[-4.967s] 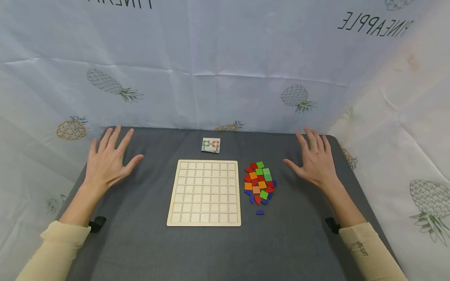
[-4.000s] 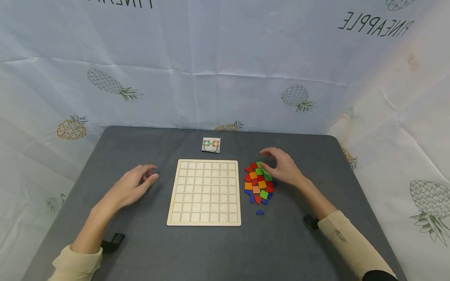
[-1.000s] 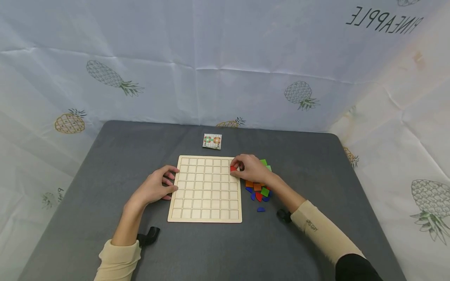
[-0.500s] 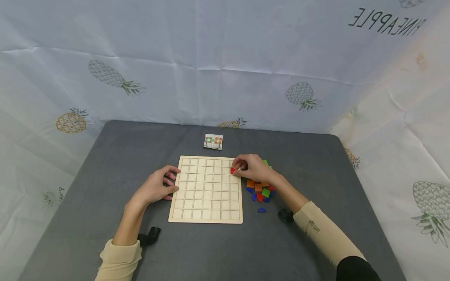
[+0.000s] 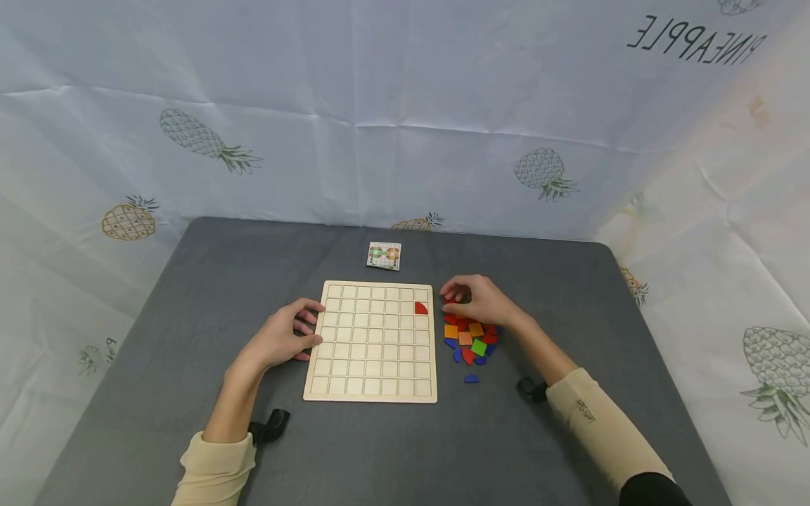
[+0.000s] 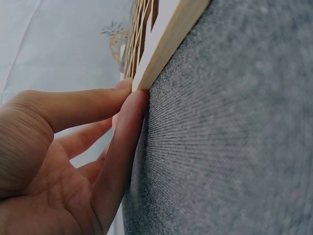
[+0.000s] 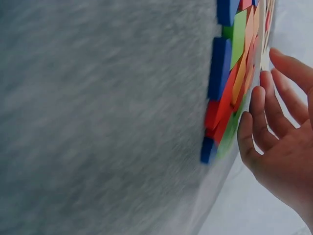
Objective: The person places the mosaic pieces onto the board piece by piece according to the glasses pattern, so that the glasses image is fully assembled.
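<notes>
A wooden grid board (image 5: pixel 370 393) lies on the table. My left hand (image 5: pixel 280 336) holds its left edge, thumb and finger pinching the rim in the left wrist view. A red quarter-circle tile (image 5: pixel 420 308) sits in a cell in the second row from the far side, at the right end. My right hand (image 5: pixel 477 299) is over the pile of coloured tiles to the right of the board. In the right wrist view its fingers (image 7: pixel 271 115) are loosely bent, with nothing between them. This hand hides the far part of the pile.
Beside the board, the pile has orange squares (image 5: pixel 465 338), a green square (image 5: pixel 479 348) and several red and blue curved tiles. One blue half-round tile (image 5: pixel 471 379) lies apart, nearer. A small pattern card (image 5: pixel 384 256) lies beyond the board. A pineapple-print cloth (image 5: pixel 380 176) hangs behind the table.
The right hand took a red quarter-circle tile, laid it in a board cell, let go and moved back right over the pile. The left hand came in from the left to the board's edge.
</notes>
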Demonstrator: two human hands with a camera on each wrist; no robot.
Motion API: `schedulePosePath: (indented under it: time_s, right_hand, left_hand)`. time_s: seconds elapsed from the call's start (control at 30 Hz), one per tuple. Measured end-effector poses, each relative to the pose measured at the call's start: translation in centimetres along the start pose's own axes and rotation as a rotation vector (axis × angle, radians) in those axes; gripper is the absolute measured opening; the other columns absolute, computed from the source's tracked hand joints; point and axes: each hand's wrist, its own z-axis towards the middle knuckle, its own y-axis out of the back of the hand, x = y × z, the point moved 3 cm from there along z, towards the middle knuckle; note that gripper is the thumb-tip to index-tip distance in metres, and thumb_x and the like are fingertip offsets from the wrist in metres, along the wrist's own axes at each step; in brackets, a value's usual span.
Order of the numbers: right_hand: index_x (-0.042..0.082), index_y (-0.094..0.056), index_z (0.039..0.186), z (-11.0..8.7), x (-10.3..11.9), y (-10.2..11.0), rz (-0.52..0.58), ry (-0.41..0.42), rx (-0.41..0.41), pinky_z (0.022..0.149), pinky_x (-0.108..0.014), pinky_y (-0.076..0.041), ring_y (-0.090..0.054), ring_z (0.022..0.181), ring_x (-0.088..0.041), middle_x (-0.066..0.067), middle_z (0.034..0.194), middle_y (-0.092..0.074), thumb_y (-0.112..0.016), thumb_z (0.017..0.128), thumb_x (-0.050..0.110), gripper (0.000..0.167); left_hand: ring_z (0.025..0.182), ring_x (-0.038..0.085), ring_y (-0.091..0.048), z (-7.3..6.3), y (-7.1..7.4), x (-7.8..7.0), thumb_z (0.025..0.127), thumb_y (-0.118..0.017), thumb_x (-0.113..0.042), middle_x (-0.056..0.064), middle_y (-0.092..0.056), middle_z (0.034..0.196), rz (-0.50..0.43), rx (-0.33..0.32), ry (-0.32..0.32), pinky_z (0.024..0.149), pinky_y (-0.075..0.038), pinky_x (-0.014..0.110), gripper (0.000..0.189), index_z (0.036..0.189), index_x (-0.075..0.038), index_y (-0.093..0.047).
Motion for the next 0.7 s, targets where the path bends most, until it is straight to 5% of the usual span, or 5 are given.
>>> schedulePosePath:
  time_s: [0.7]
  right_hand:
    - [0.01, -0.078, 0.119, -2.4, -2.1, 1.4, -0.059, -0.029, 0.069, 0.079, -0.026, -0.058, -0.064, 0.093, -0.016, -0.007, 0.114, -0.079, -0.081, 0.096, 0.012, 0.023]
  left_hand:
    - [0.098, 0.027, -0.063, 0.0, 0.1, -0.1, 0.097, -0.076, -0.001, 0.023, -0.055, 0.122, -0.002, -0.003, -0.014, 0.065, -0.067, 0.037, 0.055, 0.147, 0.001, -0.055]
